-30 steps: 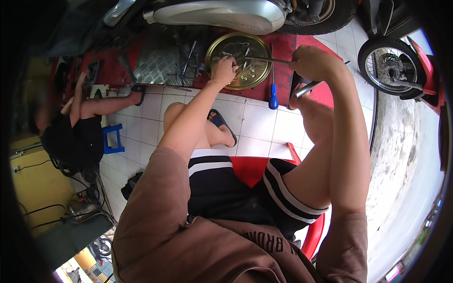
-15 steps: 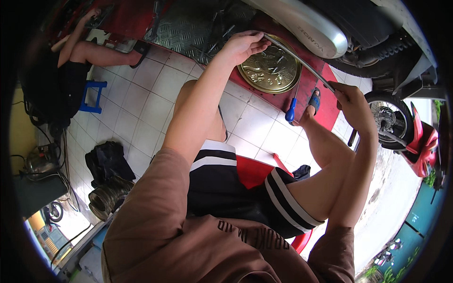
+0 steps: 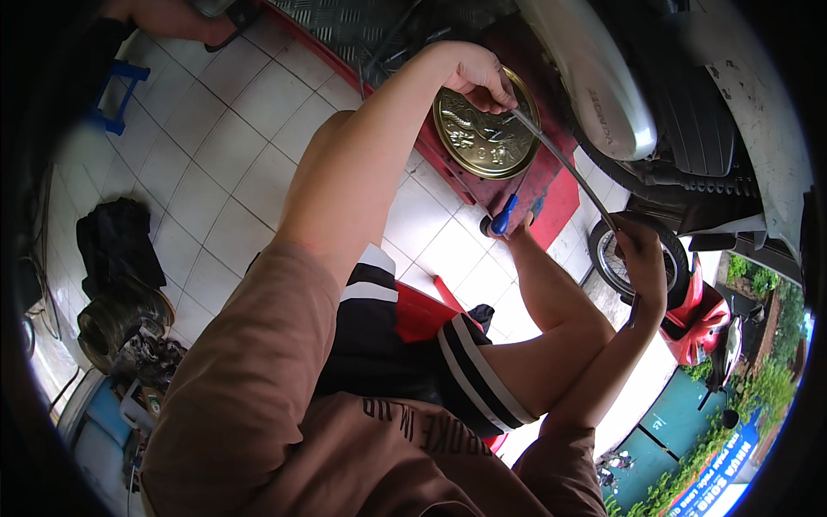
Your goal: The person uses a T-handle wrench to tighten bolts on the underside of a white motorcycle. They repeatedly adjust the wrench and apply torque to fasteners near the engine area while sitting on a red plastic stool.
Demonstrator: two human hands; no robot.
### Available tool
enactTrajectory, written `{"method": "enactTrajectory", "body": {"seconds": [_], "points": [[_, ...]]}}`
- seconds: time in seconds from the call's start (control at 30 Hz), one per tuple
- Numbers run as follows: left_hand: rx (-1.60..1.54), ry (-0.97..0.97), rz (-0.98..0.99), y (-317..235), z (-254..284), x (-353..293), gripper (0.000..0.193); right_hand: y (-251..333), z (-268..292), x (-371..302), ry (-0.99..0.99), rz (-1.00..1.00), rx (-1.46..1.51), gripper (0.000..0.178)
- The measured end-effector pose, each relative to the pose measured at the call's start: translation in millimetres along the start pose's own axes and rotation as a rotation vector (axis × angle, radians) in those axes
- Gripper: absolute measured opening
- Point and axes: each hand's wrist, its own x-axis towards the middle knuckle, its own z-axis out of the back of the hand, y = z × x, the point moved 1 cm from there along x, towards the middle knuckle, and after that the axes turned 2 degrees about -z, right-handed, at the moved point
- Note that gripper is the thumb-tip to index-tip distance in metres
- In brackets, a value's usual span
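Note:
A long, thin grey rod [image 3: 568,164] stretches between my two hands, slanting down to the right below the motorcycle's side. My left hand [image 3: 478,77] pinches its upper end between thumb and fingers, over the edge of a round gold embossed tray [image 3: 487,142]. Around its lower end, the fingers of my right hand [image 3: 639,250] are closed. The tray rests on a red platform [image 3: 560,194]. Beside it, a screwdriver with a blue handle [image 3: 504,215] lies at the platform's edge, its thin shaft pointing toward the tray.
A motorcycle [image 3: 616,103] with a silver side cover stands close above the platform. A wheel [image 3: 620,258] and red bodywork [image 3: 693,319] are at the right. Left on the tiled floor [image 3: 241,172] are a blue stool [image 3: 121,90], black cloth [image 3: 121,246] and another person's foot [image 3: 226,28].
My view has swung to the right, so the scene sits further left. Both hands keep hold of the rod, and my left wrist is more bent over it.

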Motion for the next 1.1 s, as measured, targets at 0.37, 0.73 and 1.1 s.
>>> {"method": "enactTrajectory", "body": {"seconds": [0.37, 0.73, 1.1], "points": [[-0.632, -0.543, -0.395, -11, -7, 40, 0.013, 41, -47, 22, -0.044, -0.124, 0.202, 0.029], [-0.026, -0.308, -0.223, -21, 28, 2, 0.012, 25, -47, 28, -0.183, -0.038, 0.109, 0.026], [0.492, -0.407, -0.034, -11, 45, 17, 0.023, 26, -64, 46, -0.103, 0.044, 0.103, 0.023]]}}
